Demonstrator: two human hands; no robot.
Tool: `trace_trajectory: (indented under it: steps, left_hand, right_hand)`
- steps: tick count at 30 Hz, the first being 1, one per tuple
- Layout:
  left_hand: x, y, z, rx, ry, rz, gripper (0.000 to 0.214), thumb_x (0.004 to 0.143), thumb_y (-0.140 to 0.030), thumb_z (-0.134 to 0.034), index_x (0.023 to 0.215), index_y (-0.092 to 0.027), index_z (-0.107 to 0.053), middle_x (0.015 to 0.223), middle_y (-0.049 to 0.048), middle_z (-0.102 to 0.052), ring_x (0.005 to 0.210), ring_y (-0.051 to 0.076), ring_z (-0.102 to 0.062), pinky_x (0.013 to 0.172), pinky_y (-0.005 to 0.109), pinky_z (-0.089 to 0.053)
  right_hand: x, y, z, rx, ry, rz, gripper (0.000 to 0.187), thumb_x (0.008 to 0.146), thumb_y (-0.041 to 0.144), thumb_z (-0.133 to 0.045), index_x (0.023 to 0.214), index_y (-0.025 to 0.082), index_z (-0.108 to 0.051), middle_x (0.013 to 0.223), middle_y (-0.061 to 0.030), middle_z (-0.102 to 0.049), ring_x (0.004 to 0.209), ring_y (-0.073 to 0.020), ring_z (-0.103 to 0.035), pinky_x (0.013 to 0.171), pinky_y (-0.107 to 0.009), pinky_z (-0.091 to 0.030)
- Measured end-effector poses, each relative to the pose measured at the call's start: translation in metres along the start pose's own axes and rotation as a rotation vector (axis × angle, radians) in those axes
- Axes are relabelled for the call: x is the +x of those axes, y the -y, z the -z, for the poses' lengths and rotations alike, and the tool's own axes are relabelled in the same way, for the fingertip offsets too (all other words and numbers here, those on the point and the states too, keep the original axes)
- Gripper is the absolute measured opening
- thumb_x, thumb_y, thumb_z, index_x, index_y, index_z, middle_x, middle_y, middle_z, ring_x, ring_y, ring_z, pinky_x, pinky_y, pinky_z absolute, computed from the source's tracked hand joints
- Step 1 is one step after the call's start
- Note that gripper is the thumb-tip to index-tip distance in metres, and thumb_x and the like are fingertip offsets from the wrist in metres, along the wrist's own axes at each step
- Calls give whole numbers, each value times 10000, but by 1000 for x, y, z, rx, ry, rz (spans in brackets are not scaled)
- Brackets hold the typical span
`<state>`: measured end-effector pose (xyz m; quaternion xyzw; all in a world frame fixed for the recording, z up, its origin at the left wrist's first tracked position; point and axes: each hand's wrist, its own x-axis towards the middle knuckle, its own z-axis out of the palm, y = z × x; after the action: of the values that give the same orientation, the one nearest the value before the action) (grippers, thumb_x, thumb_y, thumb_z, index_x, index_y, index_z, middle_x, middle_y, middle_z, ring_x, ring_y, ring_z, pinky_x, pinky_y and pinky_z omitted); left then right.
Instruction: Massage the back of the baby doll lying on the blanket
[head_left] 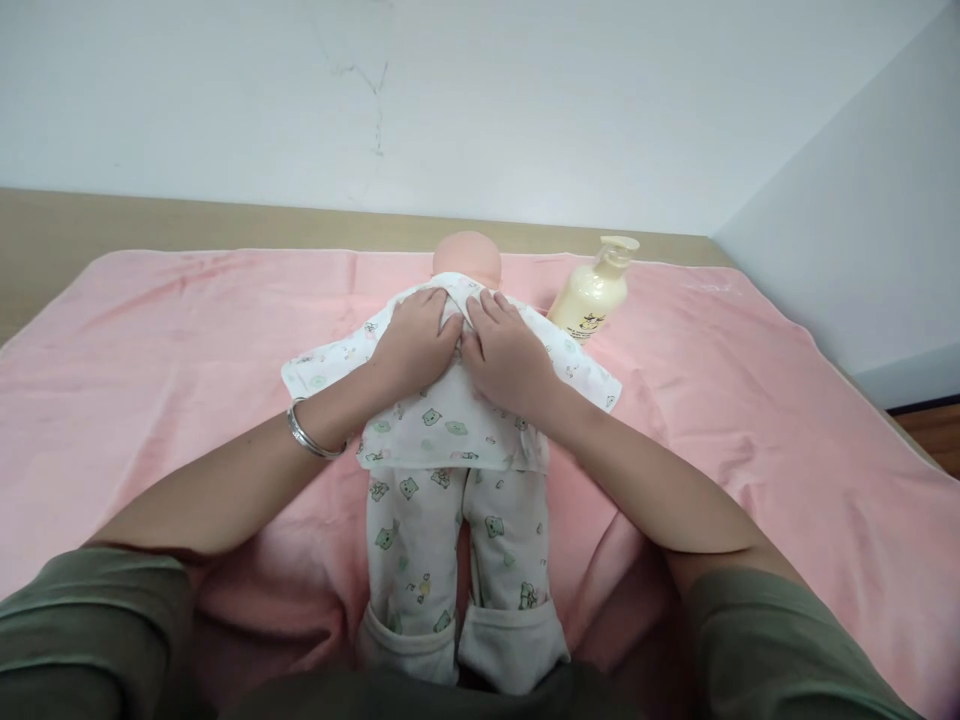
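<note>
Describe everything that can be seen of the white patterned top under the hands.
The top is white and looks like soft cloth, printed with small figures, some green. It lies over a doll, its two sleeves spread out to either side over the pink cloth, its lower edge at the patterned trousers. The left hand and right hand rest on its upper part, creased near the neck; whether they pinch it cannot be told.

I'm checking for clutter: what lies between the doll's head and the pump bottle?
In the head view, bare pink cloth lies between the doll's head and the pump bottle.
</note>
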<state>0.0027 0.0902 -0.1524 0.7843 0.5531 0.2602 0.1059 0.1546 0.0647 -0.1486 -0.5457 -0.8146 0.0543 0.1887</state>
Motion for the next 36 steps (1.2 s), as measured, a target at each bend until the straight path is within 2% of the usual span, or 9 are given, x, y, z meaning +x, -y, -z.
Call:
trace_trajectory:
  steps: [6,10,15,17,21,23,25,30,36]
  left_hand:
    - [-25,-21,0,59,-44,-123,353,960,-227,-330,1113,-106,-625,1251,210,-607,1235,339,-536,1135,534,-447]
    - [-15,-13,3,19,-4,-164,302,932,-192,-325,893,-170,-624,1005,168,-634,1029,314,-595,1012,535,-516]
    - [7,5,4,-28,49,-53,249,930,-262,-325,837,-208,-550,985,132,-647,954,283,-594,939,510,-531]
    - [8,5,4,-14,63,8,266,941,-288,-313,860,-203,-551,988,133,-653,950,282,-596,945,510,-527]
    - [-9,-8,1,44,20,-23,358,966,-299,-296,1062,-142,-603,1192,187,-646,1171,337,-566,1080,572,-470]
    - [-20,-17,-1,69,-1,-84,393,973,-290,-308,1170,-109,-596,1331,208,-595,1303,354,-506,1162,583,-414]
    - [-27,-24,0,86,-5,-127,393,976,-269,-310,1177,-98,-602,1371,212,-570,1350,355,-479,1194,568,-392]
    - [-18,-22,10,58,58,-86,320,944,-214,-308,850,-165,-610,1039,167,-645,1051,299,-600,1014,488,-508]
    - [5,-2,11,-21,85,48,293,956,-319,-337,893,-186,-591,1057,124,-672,996,268,-605,935,452,-513]
  right_hand:
    - [22,-21,2,58,32,-104,570,1004,314,-334,1448,-15,-476,1556,-240,-472,1500,-376,-386,1263,-572,-300]
    - [5,-5,0,-28,-6,-54,574,1018,297,-313,1458,-43,-455,1528,-261,-492,1482,-393,-401,1254,-574,-312]
    - [-15,17,10,-103,57,20,586,1013,250,-358,1514,-51,-403,1602,-273,-391,1538,-390,-328,1285,-538,-289]
    - [-11,15,17,-64,112,33,526,1007,197,-323,1457,-23,-483,1550,-250,-468,1513,-354,-376,1271,-511,-323]
    - [8,-4,23,82,129,2,408,1010,214,-303,1222,87,-628,1327,-177,-635,1321,-304,-547,1177,-469,-439]
    - [17,-14,18,91,85,-33,390,1006,243,-334,1239,85,-604,1353,-186,-618,1318,-321,-538,1171,-499,-433]
    - [21,-19,11,59,47,-47,418,1007,239,-331,1299,59,-570,1419,-204,-581,1366,-342,-500,1192,-530,-400]
    - [10,-11,0,-40,-7,-11,505,1031,238,-280,1391,-24,-518,1485,-242,-538,1429,-364,-456,1235,-548,-344]
    - [-11,8,6,-104,-27,91,494,1018,223,-330,1393,-21,-541,1494,-257,-533,1454,-355,-450,1249,-533,-354]
